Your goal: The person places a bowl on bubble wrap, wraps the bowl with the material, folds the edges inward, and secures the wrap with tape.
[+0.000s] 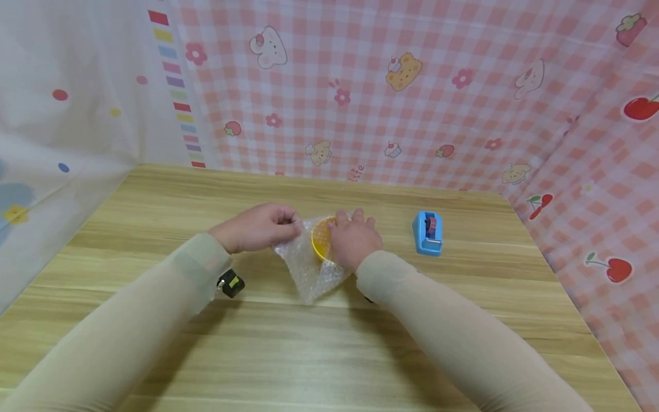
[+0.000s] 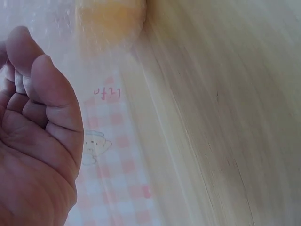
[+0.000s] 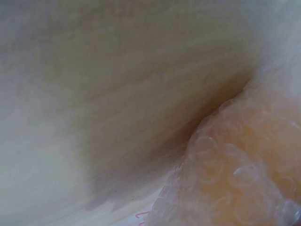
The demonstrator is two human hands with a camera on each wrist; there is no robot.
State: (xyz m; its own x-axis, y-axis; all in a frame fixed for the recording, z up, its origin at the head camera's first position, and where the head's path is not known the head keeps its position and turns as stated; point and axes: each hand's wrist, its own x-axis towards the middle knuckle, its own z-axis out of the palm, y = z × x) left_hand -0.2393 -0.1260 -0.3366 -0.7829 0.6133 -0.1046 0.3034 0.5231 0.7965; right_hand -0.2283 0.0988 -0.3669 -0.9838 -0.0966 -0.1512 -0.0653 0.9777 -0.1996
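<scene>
A round yellow container (image 1: 320,243) with a bright rim lies on the table inside clear bubble wrap (image 1: 309,280). Its exact kind is hard to tell through the wrap. At the upper left corner of the sheet, my left hand (image 1: 259,228) pinches the bubble wrap between thumb and fingers. My right hand (image 1: 355,240) holds the wrapped container from above on its right side, fingers spread over it and hiding part of it. Bubbles over the orange-yellow surface (image 3: 244,169) fill the corner of the right wrist view, where no fingers show.
To the right stands a blue tape dispenser (image 1: 428,233) with a roll of tape. The wooden table (image 1: 319,355) meets a pink checked cloth (image 1: 360,114) at the back and right, and a white cloth (image 1: 67,126) on the left.
</scene>
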